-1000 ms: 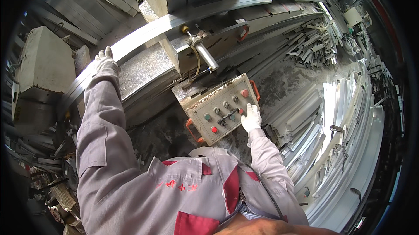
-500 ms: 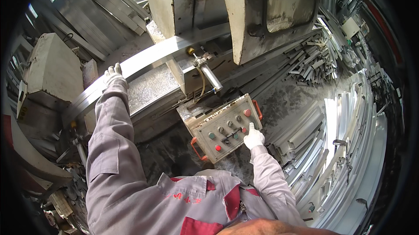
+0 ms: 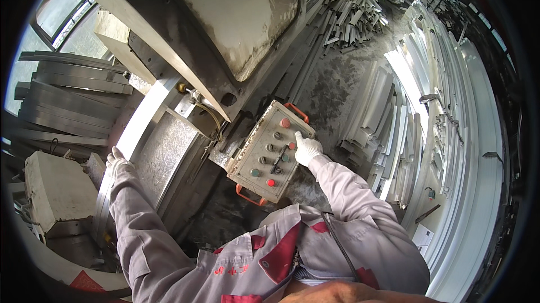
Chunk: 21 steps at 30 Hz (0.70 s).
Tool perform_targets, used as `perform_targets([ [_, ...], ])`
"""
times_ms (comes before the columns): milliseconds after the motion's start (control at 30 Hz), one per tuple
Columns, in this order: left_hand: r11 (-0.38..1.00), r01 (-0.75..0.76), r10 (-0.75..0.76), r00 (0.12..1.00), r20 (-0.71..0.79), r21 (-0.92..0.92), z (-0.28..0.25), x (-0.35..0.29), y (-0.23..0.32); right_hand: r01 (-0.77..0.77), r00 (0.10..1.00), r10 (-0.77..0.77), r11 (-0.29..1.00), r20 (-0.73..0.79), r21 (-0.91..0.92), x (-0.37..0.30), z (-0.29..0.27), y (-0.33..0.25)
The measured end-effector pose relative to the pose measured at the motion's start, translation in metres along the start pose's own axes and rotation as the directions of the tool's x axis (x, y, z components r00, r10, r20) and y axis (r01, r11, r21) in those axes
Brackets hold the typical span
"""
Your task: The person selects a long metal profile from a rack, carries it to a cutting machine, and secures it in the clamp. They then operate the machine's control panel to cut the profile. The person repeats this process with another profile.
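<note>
On the left, my left hand (image 3: 119,166) in a white glove lies on a long, shiny metal profile (image 3: 138,128), its fingers stretched out along it. The profile lies along a machine bed (image 3: 171,148) and runs up under a large stained cream hood (image 3: 236,16). My right hand (image 3: 308,150), also gloved, is at the right edge of a control panel (image 3: 247,169) with red and green buttons, black knobs and orange handles. One finger reaches onto the panel face near a small red button (image 3: 292,146); the other fingers look curled. Whether the button is pressed I cannot tell.
Long pale profiles (image 3: 472,134) are stacked on the right, with shorter channel pieces (image 3: 368,114) beside them. A heap of offcuts (image 3: 351,16) lies at the back. Metal sheets (image 3: 67,106) lean at far left, behind a cream machine housing (image 3: 59,187).
The view has turned to the right, so the machine and panel appear farther left. The cream hood now hides most of the silver cylinder seen before. Both hands keep their places.
</note>
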<state>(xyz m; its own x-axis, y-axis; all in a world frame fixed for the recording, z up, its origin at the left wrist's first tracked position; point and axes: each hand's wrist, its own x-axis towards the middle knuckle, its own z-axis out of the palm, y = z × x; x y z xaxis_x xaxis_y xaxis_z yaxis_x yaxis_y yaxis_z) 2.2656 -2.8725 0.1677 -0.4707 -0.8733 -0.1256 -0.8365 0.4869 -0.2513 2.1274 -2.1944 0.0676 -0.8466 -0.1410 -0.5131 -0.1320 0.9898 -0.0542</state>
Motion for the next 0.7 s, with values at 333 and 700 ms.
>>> perform_targets([
  [333,1.0,-0.002,0.003,1.0,-0.021,0.011,-0.001,-0.003,0.001,0.024,0.999,-0.025,0.999,-0.037,-0.024,0.008,0.006,-0.001],
  [700,0.999,0.007,-0.005,0.999,-0.046,0.033,0.003,-0.005,0.001,0.029,0.998,-0.028,1.0,-0.055,0.011,-0.004,-0.005,-0.006],
])
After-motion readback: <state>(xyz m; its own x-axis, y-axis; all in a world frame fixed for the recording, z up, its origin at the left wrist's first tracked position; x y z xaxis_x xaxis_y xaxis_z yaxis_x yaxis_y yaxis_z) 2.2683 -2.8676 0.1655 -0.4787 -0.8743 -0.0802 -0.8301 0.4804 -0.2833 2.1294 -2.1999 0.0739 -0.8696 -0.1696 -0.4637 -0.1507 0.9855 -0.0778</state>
